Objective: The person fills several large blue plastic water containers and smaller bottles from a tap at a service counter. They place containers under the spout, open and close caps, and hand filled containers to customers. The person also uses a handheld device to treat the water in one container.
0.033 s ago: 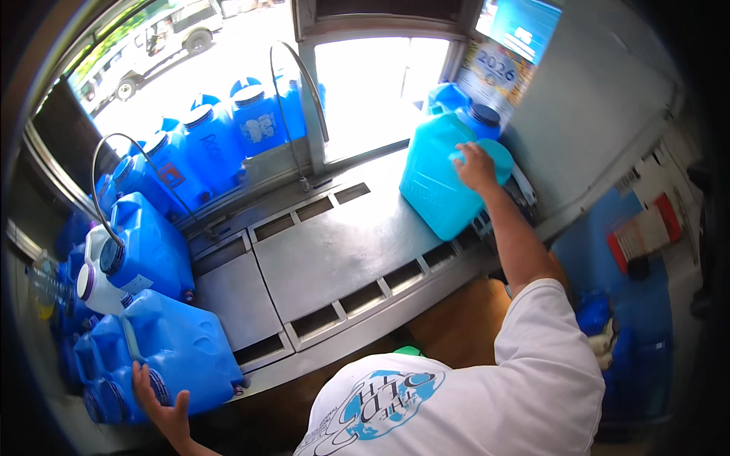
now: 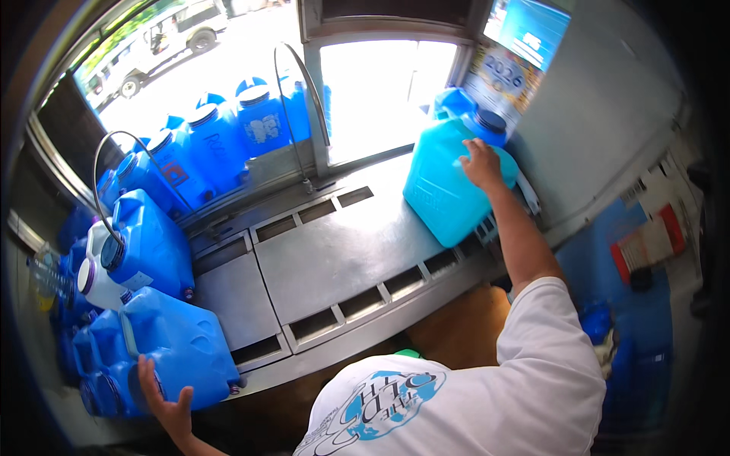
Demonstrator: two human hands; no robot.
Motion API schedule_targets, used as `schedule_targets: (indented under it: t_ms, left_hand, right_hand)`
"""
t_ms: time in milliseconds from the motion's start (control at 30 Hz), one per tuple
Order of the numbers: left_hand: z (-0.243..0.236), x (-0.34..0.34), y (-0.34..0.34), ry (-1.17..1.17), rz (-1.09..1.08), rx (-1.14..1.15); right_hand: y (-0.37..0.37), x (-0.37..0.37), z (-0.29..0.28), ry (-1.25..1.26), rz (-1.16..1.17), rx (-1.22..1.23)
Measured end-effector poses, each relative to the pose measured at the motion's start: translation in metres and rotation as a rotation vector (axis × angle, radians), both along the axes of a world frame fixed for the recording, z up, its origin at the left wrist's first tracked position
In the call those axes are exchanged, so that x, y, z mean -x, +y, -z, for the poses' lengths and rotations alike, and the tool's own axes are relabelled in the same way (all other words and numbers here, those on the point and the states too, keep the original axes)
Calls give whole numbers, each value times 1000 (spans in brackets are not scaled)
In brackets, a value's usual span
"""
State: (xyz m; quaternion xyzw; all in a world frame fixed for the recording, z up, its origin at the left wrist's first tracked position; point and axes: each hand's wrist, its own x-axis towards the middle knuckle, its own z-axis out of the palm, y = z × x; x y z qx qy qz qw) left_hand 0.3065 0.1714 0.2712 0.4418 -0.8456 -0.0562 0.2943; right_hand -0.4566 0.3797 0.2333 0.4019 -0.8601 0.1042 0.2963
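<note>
A slotted metal tabletop runs across the middle, a bright window above its far edge. Along that window, on the left, stands a row of blue jugs. The teal jug stands at the right end of the tabletop, directly under the right grip, with most of its body to the left of and below the fingers. A light blue jug sits at the near left end, just beyond the left grip. Behind it are a darker blue jug and, partly hidden, a white jug.

The right grip is partly curled over the top of the teal jug, its fingers reaching across the upper edge; whether it pinches anything there, I cannot tell. The left grip is spread, thumb held well apart from the fingers, in front of the light blue jug's cap; contact cannot be made out. The teal jug's round cap lies just to the right of the right grip.
</note>
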Motion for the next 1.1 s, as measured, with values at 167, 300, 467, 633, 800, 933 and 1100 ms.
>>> schedule_targets:
  t_ms: [167,300,467,633,800,933,1100]
  left_hand:
    - [38,127,41,75,138,-267]
    - [63,234,68,139,301,-373]
    - [76,367,112,179,581,-431]
    - [81,430,149,150,605,-344]
    - [83,420,142,393,453,-288]
    - [77,394,124,310,351,-225]
    - [93,377,105,494,361,-315]
  right_hand:
    - [-27,104,-15,-380,138,-167]
    - [-68,113,-33,-647,-72,-475]
    - [-90,-6,-8,-884,-403,-492]
    - [-110,-99,-7,-1087,-619,-281]
    - [-130,-138,-17,-1253,-666,-104]
    - [-116,-176,-32,-782,-932,-304]
    - [-82,-226,-67,-456,-887,-675]
